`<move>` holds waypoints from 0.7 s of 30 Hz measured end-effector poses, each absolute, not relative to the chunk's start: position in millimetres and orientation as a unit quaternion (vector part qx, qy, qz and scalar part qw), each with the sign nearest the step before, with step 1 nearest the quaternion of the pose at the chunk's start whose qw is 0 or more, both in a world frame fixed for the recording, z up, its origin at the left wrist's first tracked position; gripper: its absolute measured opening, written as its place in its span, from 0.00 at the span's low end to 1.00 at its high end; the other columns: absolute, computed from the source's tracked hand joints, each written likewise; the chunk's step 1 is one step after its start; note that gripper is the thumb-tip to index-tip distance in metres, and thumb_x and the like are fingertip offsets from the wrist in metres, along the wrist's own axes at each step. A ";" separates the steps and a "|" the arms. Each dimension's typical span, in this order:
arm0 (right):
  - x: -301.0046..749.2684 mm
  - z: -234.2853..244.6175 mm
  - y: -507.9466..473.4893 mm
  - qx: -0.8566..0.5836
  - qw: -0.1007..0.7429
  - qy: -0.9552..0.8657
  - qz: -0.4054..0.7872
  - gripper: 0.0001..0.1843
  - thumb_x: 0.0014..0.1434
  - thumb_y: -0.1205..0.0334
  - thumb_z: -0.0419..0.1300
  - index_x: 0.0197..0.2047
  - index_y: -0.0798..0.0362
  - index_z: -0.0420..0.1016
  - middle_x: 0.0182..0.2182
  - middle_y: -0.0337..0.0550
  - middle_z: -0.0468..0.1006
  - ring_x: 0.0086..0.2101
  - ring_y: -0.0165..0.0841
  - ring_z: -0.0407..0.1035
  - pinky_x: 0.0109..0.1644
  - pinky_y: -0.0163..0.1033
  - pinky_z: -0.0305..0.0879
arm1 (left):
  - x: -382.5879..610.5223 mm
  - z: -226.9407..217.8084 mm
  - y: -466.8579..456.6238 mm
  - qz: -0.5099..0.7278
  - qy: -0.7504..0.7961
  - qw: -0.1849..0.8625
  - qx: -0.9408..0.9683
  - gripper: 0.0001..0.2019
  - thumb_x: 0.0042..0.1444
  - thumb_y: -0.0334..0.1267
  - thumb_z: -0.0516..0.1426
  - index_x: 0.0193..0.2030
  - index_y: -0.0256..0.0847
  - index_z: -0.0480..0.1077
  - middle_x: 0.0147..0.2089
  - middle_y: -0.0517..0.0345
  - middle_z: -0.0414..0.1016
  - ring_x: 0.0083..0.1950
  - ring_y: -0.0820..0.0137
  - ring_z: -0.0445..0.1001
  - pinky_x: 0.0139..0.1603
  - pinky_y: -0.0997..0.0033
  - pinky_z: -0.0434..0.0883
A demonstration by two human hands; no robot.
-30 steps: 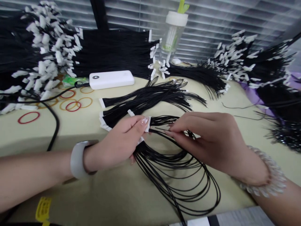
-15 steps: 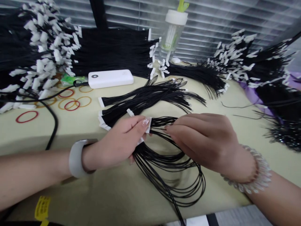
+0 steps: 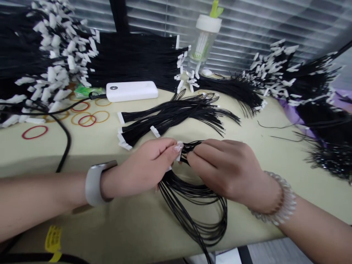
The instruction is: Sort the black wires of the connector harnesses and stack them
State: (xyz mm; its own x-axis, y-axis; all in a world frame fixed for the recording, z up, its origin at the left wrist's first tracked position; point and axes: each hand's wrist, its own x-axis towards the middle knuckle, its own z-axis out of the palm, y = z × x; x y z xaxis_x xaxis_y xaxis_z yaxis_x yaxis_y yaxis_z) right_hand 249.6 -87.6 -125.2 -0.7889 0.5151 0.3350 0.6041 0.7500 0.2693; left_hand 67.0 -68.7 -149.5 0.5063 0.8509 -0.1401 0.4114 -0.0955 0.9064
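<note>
My left hand (image 3: pixel 143 167) is closed on a small white connector (image 3: pixel 179 150) from which thin black wires (image 3: pixel 192 205) hang in a loop toward the table's near edge. My right hand (image 3: pixel 228 170) meets it from the right, fingertips pinched on the wires right at the connector. A grey band circles my left wrist and a clear beaded bracelet my right. Just behind my hands lie flat bundles of black wires with white connectors (image 3: pixel 170 117) on the beige table (image 3: pixel 110 220).
Big heaps of black wire harnesses with white connectors fill the back left (image 3: pixel 49 62), back middle (image 3: pixel 137 58) and right (image 3: pixel 302 84). A white power bank (image 3: pixel 132 91), coloured rubber bands (image 3: pixel 82 117), a black cable (image 3: pixel 64 139) and a clear bottle (image 3: pixel 205 40) stand behind.
My right hand slid left along the wires to the connector. The hanging wire loop has drawn in and grown smaller. My left hand held nearly still.
</note>
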 end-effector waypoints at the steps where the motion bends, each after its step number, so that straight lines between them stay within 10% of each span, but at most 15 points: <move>1: 248.5 -125.1 -88.0 -0.304 0.119 -0.926 -0.188 0.13 0.58 0.71 0.47 0.22 0.54 0.60 0.19 0.37 0.59 0.21 0.27 0.50 0.23 0.36 0.43 | 67.3 -149.8 -68.5 0.218 0.446 0.502 0.708 0.18 0.59 0.49 0.42 0.24 0.41 0.56 0.19 0.68 0.57 0.16 0.79 0.58 0.16 0.80 0.58; 21: 253.7 -123.3 -80.3 -0.383 0.074 -0.910 -0.139 0.07 0.59 0.66 0.48 0.31 0.54 0.63 0.22 0.37 0.61 0.21 0.26 0.52 0.23 0.34 0.44 | 72.5 -147.9 -68.0 0.264 0.461 0.494 0.688 0.17 0.58 0.47 0.45 0.23 0.40 0.58 0.18 0.67 0.57 0.18 0.78 0.59 0.16 0.80 0.58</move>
